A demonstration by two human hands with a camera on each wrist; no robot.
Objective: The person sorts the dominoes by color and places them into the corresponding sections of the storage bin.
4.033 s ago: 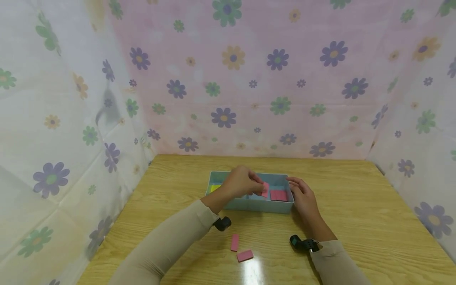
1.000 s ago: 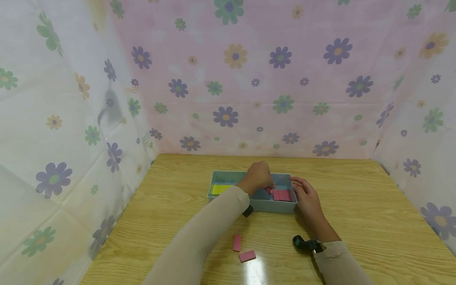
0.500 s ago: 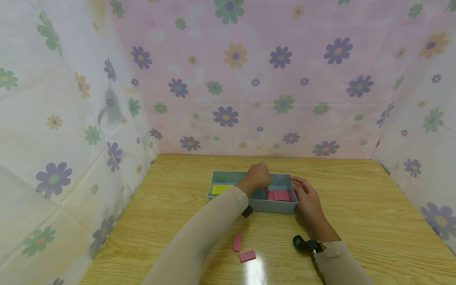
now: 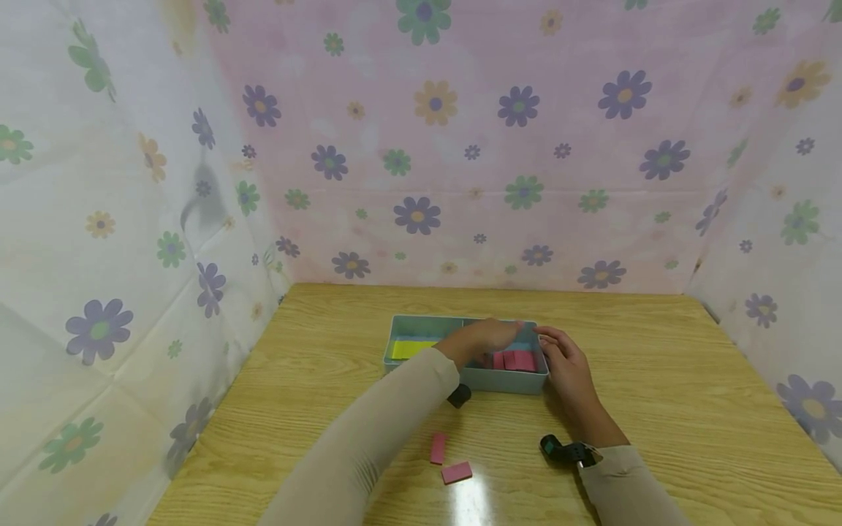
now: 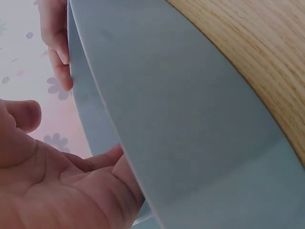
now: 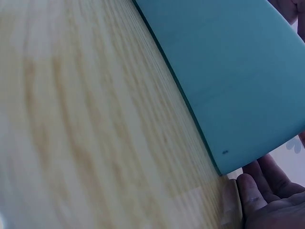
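A blue-grey divided box [image 4: 506, 380] stands on the table. My left hand [image 4: 483, 337] reaches over its near wall into the right compartment, thumb raised and apart from the fingers. In the left wrist view, the fingers of the left hand [image 5: 71, 186] dip behind the box wall [image 5: 190, 105], their tips hidden. Several pink tiles [image 4: 520, 361] lie side by side at the right end of that compartment. My right hand [image 4: 567, 364] holds the box's right end, fingers round the far corner; the right wrist view shows these fingers [image 6: 274, 179] by the end wall [image 6: 238, 81].
Yellow pieces [image 4: 411, 349] lie in the left compartment, partly behind my left arm. Two loose pink tiles [image 4: 438, 448] lie on the wooden table [image 4: 316, 351] in front of the box. A flower-patterned cloth [image 4: 460, 168] closes off the back and sides.
Four seconds ago my left hand pinched a pink tile above the box; a tile now lies left of the others. The left hand has since turned, its thumb lifting away. The right hand stays put.
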